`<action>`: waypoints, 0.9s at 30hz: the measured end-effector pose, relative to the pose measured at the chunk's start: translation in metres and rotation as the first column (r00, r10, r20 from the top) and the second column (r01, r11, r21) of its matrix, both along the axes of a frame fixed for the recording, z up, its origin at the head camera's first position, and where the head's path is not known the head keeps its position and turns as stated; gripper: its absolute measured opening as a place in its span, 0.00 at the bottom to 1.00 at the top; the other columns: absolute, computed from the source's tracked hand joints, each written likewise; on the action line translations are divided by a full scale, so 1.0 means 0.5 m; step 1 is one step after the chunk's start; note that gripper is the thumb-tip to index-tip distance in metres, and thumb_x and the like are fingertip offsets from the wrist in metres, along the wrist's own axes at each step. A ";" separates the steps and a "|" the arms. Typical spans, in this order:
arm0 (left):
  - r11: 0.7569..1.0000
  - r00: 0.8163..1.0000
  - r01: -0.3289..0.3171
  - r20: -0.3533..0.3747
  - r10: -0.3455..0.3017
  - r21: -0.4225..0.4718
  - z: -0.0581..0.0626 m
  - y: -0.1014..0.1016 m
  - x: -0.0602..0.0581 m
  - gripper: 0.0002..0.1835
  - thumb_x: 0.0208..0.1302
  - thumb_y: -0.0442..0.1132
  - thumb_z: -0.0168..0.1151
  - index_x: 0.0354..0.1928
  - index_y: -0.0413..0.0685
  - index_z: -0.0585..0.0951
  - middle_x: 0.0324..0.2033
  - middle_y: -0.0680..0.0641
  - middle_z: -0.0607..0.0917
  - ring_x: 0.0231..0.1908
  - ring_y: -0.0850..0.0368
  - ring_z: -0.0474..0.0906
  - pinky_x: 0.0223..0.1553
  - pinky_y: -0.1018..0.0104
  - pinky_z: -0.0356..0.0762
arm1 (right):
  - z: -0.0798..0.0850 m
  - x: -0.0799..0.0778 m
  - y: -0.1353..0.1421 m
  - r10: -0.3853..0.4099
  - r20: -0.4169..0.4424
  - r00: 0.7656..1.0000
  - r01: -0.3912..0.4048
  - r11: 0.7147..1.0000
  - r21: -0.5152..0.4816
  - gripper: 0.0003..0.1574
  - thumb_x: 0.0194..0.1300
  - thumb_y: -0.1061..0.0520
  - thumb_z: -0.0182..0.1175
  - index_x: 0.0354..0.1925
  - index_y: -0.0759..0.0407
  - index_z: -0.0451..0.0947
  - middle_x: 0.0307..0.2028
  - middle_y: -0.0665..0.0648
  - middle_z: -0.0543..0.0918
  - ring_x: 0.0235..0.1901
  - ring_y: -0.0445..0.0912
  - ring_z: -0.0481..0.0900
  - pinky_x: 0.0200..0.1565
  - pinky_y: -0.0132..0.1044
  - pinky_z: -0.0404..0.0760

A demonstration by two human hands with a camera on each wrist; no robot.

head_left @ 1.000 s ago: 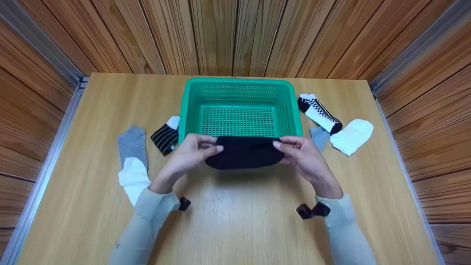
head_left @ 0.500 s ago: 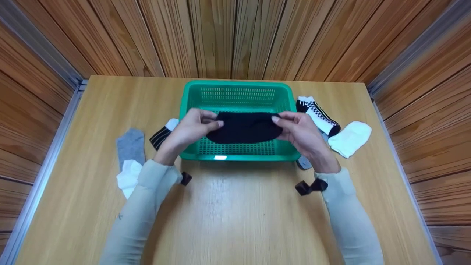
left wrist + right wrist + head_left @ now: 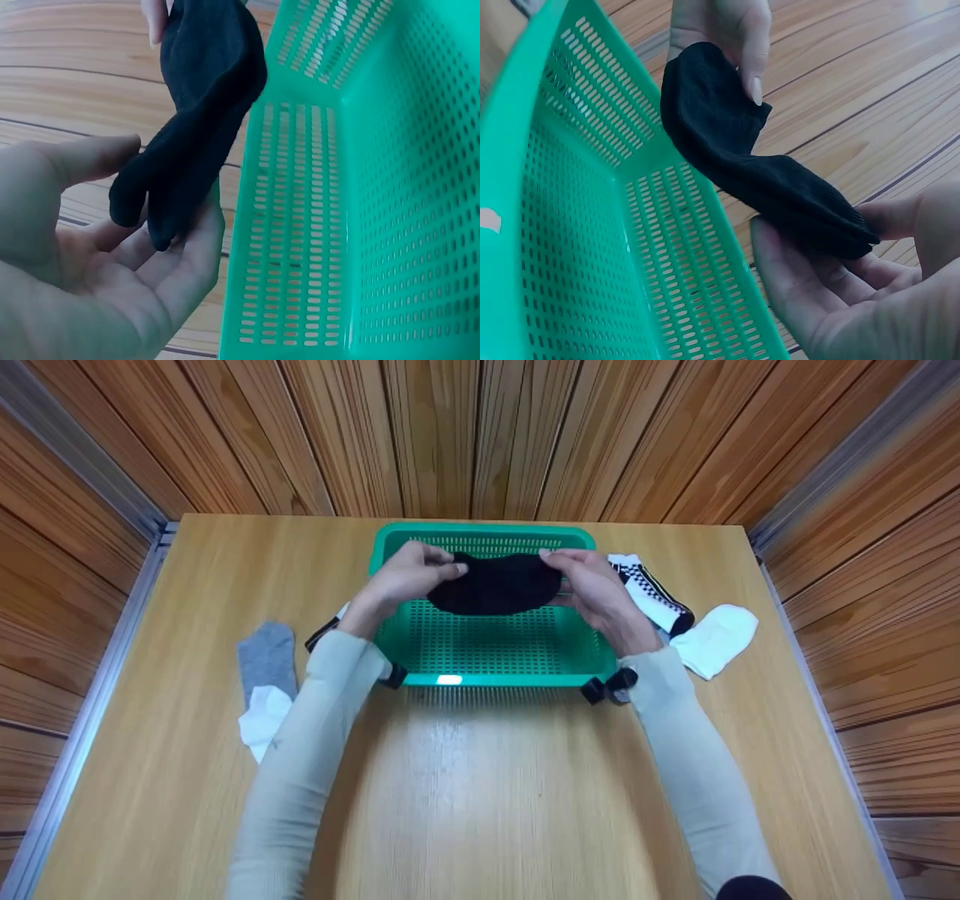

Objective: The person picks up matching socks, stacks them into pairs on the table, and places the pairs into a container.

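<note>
Stretched between both hands is a black sock (image 3: pixel 495 585), held over the far half of a green plastic basket (image 3: pixel 495 681). My left hand (image 3: pixel 411 576) pinches one end of the sock between thumb and fingers. At the other end my right hand (image 3: pixel 596 589) grips it the same way. In the left wrist view the sock (image 3: pixel 206 97) looks folded double where the fingers hold it. The right wrist view shows the sock (image 3: pixel 735 142) sagging in the middle, above the basket's rim.
A grey and white sock (image 3: pixel 268 660) lies to the left. Partly behind the left wrist is a black striped sock (image 3: pixel 322 634). Right of the basket lie a checkered black and white sock (image 3: pixel 652 596) and a white sock (image 3: pixel 716 641). Wood-panelled walls (image 3: pixel 480 442) enclose the table (image 3: pixel 480 795).
Both hands have carried the black sock away from the body, from the basket's near rim to above its far half. The sock stays held at both ends.
</note>
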State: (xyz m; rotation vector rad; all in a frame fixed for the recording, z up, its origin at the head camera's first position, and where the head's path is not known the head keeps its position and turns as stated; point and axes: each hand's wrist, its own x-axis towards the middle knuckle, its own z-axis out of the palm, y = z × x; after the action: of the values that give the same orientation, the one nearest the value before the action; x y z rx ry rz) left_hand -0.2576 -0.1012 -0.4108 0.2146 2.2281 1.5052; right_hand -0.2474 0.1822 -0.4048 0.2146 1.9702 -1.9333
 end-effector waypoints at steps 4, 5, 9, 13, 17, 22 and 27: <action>0.999 0.999 0.008 0.036 -0.006 -0.053 -0.001 0.000 -0.031 0.16 0.78 0.50 0.60 0.30 0.54 0.77 0.20 0.59 0.68 0.21 0.63 0.61 0.30 0.68 0.62 | -0.006 -0.028 -0.006 0.047 0.047 0.998 -0.047 0.999 -0.004 0.15 0.81 0.51 0.56 0.48 0.60 0.82 0.45 0.53 0.85 0.40 0.47 0.89 0.61 0.50 0.82; 0.998 0.999 0.006 0.040 -0.004 -0.060 0.000 0.000 -0.037 0.17 0.78 0.51 0.60 0.29 0.54 0.76 0.19 0.59 0.67 0.22 0.63 0.60 0.31 0.68 0.61 | -0.007 -0.035 -0.007 0.058 0.051 0.997 -0.058 0.998 -0.011 0.15 0.81 0.51 0.55 0.47 0.60 0.82 0.44 0.53 0.85 0.40 0.47 0.89 0.63 0.52 0.80; 0.998 0.999 -0.020 0.037 0.022 -0.058 0.001 -0.001 -0.059 0.21 0.79 0.48 0.58 0.24 0.55 0.69 0.18 0.58 0.64 0.23 0.61 0.57 0.35 0.66 0.59 | -0.013 -0.062 -0.017 0.081 0.061 0.995 -0.081 0.997 -0.005 0.14 0.82 0.53 0.53 0.41 0.58 0.80 0.41 0.52 0.83 0.40 0.48 0.87 0.67 0.56 0.76; 0.997 0.998 -0.050 0.045 0.052 -0.064 -0.008 -0.003 -0.075 0.21 0.79 0.46 0.58 0.24 0.53 0.68 0.22 0.55 0.63 0.27 0.59 0.57 0.39 0.63 0.60 | -0.027 -0.087 -0.027 0.076 0.093 0.993 -0.075 0.997 -0.012 0.14 0.82 0.53 0.52 0.37 0.56 0.76 0.42 0.52 0.79 0.47 0.49 0.84 0.70 0.57 0.74; 0.993 0.993 -0.056 0.099 0.067 -0.103 -0.028 -0.011 -0.084 0.11 0.81 0.45 0.54 0.42 0.48 0.82 0.48 0.49 0.83 0.51 0.56 0.73 0.58 0.60 0.72 | -0.049 -0.105 -0.032 0.049 0.148 0.988 -0.044 0.998 -0.038 0.10 0.82 0.54 0.52 0.40 0.56 0.73 0.49 0.54 0.76 0.55 0.52 0.80 0.72 0.55 0.72; 0.992 0.980 -0.058 0.185 0.078 -0.108 -0.061 -0.014 -0.090 0.11 0.81 0.43 0.52 0.47 0.45 0.81 0.75 0.47 0.72 0.77 0.49 0.64 0.74 0.46 0.71 | -0.081 -0.124 -0.034 0.031 0.179 0.983 -0.023 0.999 -0.047 0.08 0.81 0.56 0.51 0.40 0.56 0.71 0.50 0.54 0.74 0.48 0.50 0.78 0.63 0.49 0.78; 0.992 0.969 -0.060 0.232 0.084 -0.107 -0.084 -0.004 -0.093 0.10 0.81 0.38 0.48 0.39 0.45 0.76 0.76 0.46 0.72 0.77 0.48 0.64 0.74 0.45 0.71 | -0.110 -0.136 -0.033 -0.003 0.205 0.979 0.002 1.000 0.006 0.05 0.80 0.56 0.49 0.43 0.55 0.69 0.48 0.54 0.75 0.47 0.50 0.80 0.58 0.49 0.82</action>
State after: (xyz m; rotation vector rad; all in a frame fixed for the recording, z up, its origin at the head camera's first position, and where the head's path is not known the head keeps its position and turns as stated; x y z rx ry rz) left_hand -0.3040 -0.1030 -0.4529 -0.0744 2.1312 1.3732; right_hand -0.3154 0.1655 -0.4598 0.4017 1.8416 -1.8272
